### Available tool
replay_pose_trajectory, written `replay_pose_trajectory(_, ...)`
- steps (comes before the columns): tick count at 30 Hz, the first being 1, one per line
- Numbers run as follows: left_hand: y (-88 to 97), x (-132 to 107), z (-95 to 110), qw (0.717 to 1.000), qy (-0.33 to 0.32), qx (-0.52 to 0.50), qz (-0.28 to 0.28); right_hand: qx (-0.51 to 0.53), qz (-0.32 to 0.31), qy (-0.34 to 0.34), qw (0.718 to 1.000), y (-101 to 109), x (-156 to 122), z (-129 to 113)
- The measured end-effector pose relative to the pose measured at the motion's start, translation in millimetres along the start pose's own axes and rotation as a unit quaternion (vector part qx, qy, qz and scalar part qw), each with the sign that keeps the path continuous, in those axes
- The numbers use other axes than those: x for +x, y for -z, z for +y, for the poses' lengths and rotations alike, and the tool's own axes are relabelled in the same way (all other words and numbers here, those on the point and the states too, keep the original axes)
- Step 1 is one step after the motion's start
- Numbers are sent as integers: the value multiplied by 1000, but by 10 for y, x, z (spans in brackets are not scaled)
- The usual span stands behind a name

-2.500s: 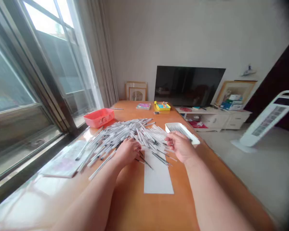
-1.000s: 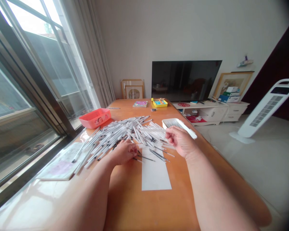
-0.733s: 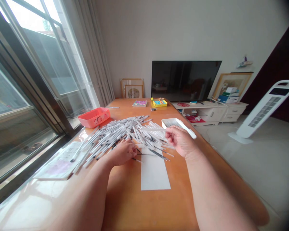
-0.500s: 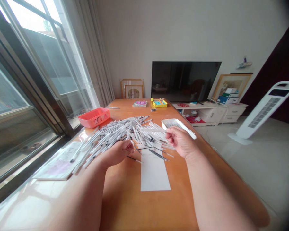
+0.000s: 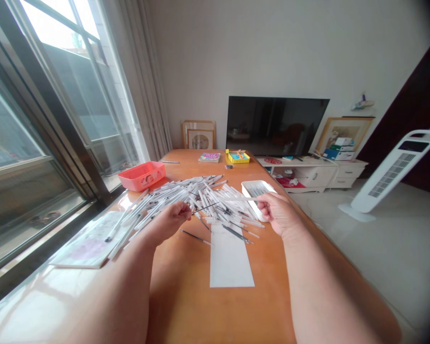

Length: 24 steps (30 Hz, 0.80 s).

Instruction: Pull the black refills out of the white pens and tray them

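Note:
My left hand (image 5: 172,220) is closed in a pinch on a thin dark pen refill (image 5: 207,207), which slants up to the right. My right hand (image 5: 277,211) pinches a whitish pen barrel (image 5: 241,198), held nearly level and pointing left. The refill's far end is close to the barrel's left end; whether they touch I cannot tell. Behind both hands spreads a big heap of white pen barrels and pens (image 5: 179,193). Several loose dark refills (image 5: 236,233) lie across a white paper strip (image 5: 232,267), and another refill (image 5: 195,237) lies left of it.
A white tray (image 5: 243,188) with thin grey sticks stands behind my right hand. The red-pink basket (image 5: 138,179) is at the left, near a booklet (image 5: 82,243). Farther back are a yellow box (image 5: 238,160) and a colourful book (image 5: 209,157). The wooden table's edge runs along the right.
My hands have moved slightly apart, the right one rightward with the barrel, the left one leftward. The refill now tilts up, and its far end has come close to the barrel's end.

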<state>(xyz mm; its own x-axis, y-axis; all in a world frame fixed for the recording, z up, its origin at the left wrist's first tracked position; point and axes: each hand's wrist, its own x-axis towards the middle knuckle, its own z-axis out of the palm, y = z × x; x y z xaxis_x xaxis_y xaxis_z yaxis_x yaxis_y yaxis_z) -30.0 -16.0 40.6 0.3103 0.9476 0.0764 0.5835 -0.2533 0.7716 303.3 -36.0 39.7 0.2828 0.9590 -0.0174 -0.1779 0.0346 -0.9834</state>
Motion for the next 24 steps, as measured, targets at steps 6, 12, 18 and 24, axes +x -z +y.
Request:
replay_pose_trajectory(6, -10, 0, 6, 1000, -5, -5, -9, -3, -16, -2, 1000, 22, -8, -10)
replay_pose_trajectory(12, -18, 3, 20, 1000, 5, 6, -12, -23, -44, 6, 999, 17, -17, 22)
replay_pose_trajectory(18, -38, -14, 89, 1000, 7, 7, -2, -40, -58, -6, 997, -31, -66, 13)
replay_pose_trajectory(24, -8, -45, 112, 1000, 2, -4, -17, -45, -69, -14, 997, -9, -49, 27)
